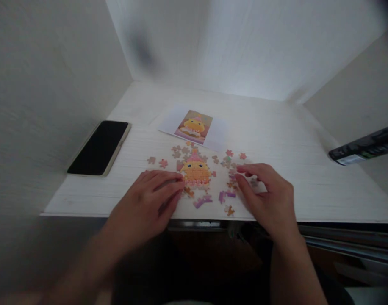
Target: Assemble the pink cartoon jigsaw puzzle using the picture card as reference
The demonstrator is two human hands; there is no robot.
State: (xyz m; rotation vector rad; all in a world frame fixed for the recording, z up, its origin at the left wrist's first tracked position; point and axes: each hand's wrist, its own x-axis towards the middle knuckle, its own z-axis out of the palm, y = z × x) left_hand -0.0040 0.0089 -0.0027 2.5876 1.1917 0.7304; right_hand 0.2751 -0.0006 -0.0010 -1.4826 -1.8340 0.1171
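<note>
A partly assembled jigsaw puzzle (197,171) lies on the white desk, showing a yellow cartoon figure with a pink pointed hat. My left hand (152,195) rests at its left edge, fingers stretched out, with the fingertips touching or just over the pieces there. To the right, my right hand (270,190) reaches over a cluster of loose pieces, thumb and forefinger slightly apart. Nothing can be made out between them. Joined purple pieces (203,201) lie below the puzzle, and another purple group (226,195) sits nearer my right hand. Its palm hides some pieces.
Behind the puzzle lies a paper sheet with a printed picture (194,126) of the same figure. A phone (100,147) is at the left, and a dark cylindrical container (365,146) at the right. White walls enclose the desk (308,186); its front edge runs below my hands.
</note>
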